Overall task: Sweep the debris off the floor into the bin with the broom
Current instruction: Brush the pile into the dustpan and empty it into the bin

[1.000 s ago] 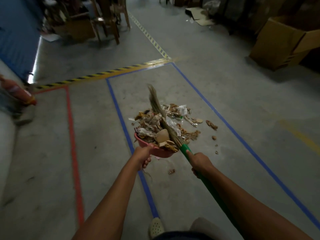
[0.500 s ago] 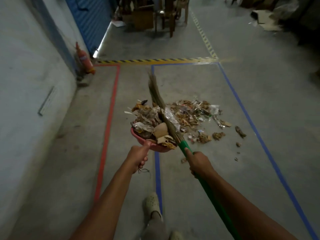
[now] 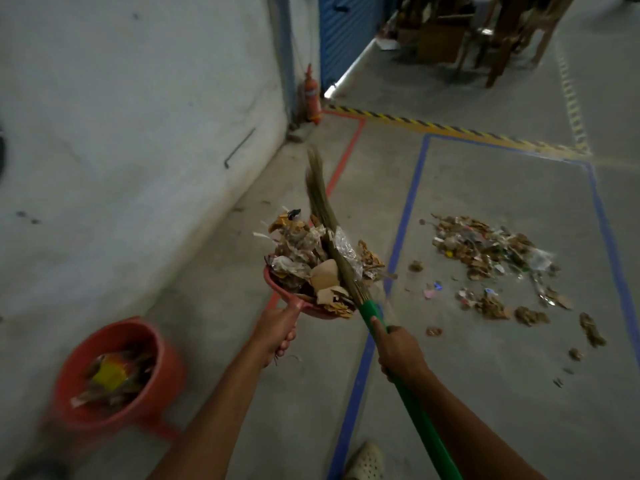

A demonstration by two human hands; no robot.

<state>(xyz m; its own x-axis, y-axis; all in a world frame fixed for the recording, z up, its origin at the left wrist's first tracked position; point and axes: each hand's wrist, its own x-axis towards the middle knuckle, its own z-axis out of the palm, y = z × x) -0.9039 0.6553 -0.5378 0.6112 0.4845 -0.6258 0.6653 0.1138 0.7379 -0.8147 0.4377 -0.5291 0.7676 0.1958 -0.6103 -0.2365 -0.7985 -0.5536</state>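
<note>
My left hand (image 3: 277,329) grips the handle of a red dustpan (image 3: 287,296) held above the floor and heaped with paper, cardboard and plastic scraps. My right hand (image 3: 398,351) grips the green handle of the broom (image 3: 372,311). Its straw bristles (image 3: 320,199) lie across the load in the pan and stick out past it. A red bin (image 3: 114,372) stands at lower left by the wall, holding some rubbish. A pile of debris (image 3: 491,251) lies on the grey floor to the right, inside the blue tape lines.
A white wall (image 3: 121,133) runs along the left. A red fire extinguisher (image 3: 311,95) stands at its far corner beside a blue shutter. Wooden furniture (image 3: 502,32) sits beyond the yellow-black hazard tape. My light shoe (image 3: 365,462) is at the bottom edge.
The view has swung left, bringing the wall and the red bin into sight. The loaded dustpan and broom have moved left, away from the floor pile.
</note>
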